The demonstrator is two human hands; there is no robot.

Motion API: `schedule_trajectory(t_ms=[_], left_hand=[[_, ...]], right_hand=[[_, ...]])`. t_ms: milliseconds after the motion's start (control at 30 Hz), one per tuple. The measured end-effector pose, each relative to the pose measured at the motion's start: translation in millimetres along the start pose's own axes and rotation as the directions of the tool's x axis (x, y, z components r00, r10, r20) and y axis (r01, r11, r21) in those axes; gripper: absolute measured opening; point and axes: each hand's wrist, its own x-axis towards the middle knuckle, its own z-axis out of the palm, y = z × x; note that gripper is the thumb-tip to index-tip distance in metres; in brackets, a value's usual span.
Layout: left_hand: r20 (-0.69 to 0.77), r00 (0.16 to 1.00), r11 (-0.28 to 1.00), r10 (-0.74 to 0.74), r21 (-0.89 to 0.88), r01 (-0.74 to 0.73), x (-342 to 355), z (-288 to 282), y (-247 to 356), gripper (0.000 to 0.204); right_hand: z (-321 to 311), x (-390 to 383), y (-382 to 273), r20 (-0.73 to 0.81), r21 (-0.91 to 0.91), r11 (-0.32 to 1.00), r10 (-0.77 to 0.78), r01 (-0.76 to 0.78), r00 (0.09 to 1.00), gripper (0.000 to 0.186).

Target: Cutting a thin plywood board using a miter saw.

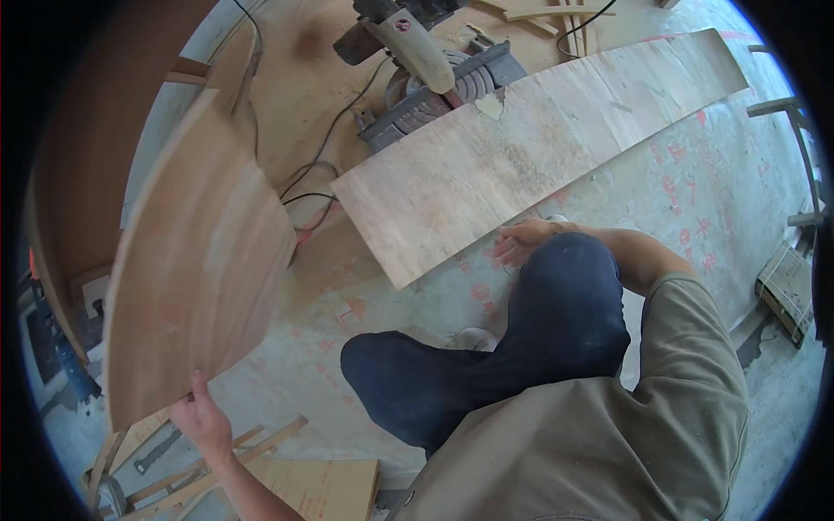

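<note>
Pale floor sheet (pixel 638 187) with red print; tan sawdust (pixel 291 82) toward far side; tall brown panel (pixel 100 113) at left; bluish light (pixel 757 48) at right.

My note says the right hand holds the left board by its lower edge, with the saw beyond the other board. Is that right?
Not quite: the head view shows the left hand holding the left board by its lower edge. The saw is beyond the other board.
</note>
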Motion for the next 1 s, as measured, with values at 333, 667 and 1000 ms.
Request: schedule_trajectory(t_ms=[333, 667, 1000], left_hand=[[-0.219, 0.872, 0.798, -0.438, -0.541, 0.265, -39.9, -83.5, -66.0, 0.028], [-0.429, 0.644, 0.648, -0.634, -0.749, 0.138, -103.3, -64.6, -56.6, 0.049], [-0.32, 0.323, 0.416, -0.891, -0.86, 0.296, -136.6, -54.6, -139.4, 0.071]], right_hand=[[-118.3, -115.3, -19.4, -0.115, -0.891, 0.011, -0.972, -0.454, 0.203, 0.086], [-105.8, -97.2, -60.0, 0.029, -0.787, -0.268, -0.915, -0.555, 0.401, 0.105], [-88.7, -140.6, -89.8, 0.264, -0.516, -0.565, -0.82, -0.643, 0.508, 0.066]])
